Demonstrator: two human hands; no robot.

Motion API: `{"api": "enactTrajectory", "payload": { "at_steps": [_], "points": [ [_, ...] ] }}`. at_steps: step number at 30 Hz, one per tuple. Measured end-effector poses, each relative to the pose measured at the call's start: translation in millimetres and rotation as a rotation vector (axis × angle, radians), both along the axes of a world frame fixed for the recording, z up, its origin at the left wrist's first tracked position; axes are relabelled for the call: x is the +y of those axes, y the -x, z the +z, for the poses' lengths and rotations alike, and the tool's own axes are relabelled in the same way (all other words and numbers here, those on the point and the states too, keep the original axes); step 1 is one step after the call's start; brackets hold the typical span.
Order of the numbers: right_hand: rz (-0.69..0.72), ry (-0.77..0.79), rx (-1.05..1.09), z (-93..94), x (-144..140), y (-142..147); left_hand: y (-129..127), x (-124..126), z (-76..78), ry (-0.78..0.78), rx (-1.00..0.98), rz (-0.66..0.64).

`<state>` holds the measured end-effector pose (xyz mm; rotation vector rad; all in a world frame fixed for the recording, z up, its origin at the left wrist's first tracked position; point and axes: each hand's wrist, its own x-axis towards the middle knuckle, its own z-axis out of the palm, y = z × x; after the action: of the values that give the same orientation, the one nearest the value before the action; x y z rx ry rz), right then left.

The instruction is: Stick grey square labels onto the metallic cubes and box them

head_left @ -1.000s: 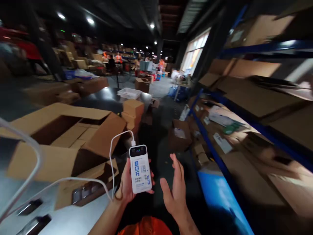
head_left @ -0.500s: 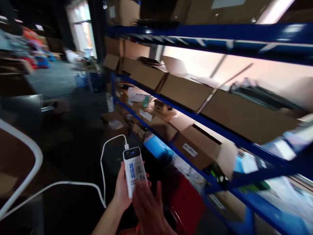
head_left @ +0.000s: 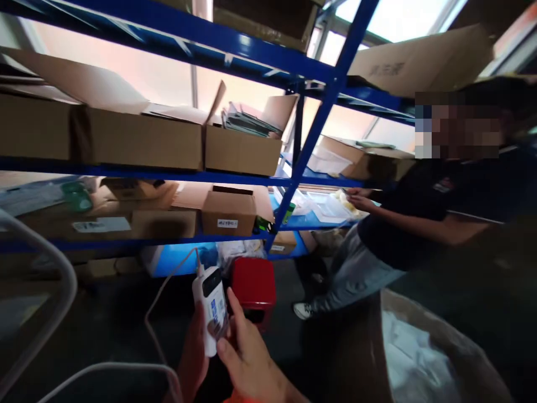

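My left hand [head_left: 193,358] grips a white power bank [head_left: 211,310] from behind and holds it upright low in the middle of the view. A white cable [head_left: 165,291] is plugged into its top and loops off to the left. My right hand [head_left: 247,358] is on the power bank's front, with the thumb and fingers touching its lower face. Both hands hover in front of a blue metal shelf rack [head_left: 310,134].
Cardboard boxes [head_left: 229,210] fill the rack's shelves. A red stool [head_left: 254,288] stands on the floor just behind the power bank. A person in dark clothes [head_left: 403,224] leans at the right, a hand on the shelf. A brown sack with white contents [head_left: 419,352] sits bottom right.
The view has swung right from the warehouse aisle to the shelf rack. My right hand, open and apart before, has come onto the power bank's front. A person and red stool came into view.
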<state>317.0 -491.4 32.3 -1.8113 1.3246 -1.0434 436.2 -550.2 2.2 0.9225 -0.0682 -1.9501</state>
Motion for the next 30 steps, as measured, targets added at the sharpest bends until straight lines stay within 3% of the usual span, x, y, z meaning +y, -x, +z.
{"api": "enactTrajectory", "payload": {
  "at_steps": [5,9,13,20,25,30],
  "points": [
    [-0.027,-0.119,-0.01,-4.4,11.4,-18.8,-16.3,22.9,9.7,-0.052,-0.08,0.014],
    [-0.063,-0.15,-0.207,-18.7,3.9,-41.4,-56.9,37.3,10.1,-0.055,0.023,-0.017],
    [-0.053,-0.195,-0.378,-16.4,-28.4,-72.8,-104.4,49.0,12.4,-0.023,0.051,0.05],
    [0.503,-0.421,-0.479,5.3,-79.1,-151.8,-164.7,72.2,8.1,-0.015,0.101,0.314],
    [0.744,-0.528,-0.471,-2.7,-104.6,-203.5,-189.3,75.3,14.6,-0.05,0.185,0.475],
    [1.024,-0.631,-0.404,-8.5,-140.1,-248.2,-201.2,69.9,15.0,0.046,0.072,0.669]
  ]
}}
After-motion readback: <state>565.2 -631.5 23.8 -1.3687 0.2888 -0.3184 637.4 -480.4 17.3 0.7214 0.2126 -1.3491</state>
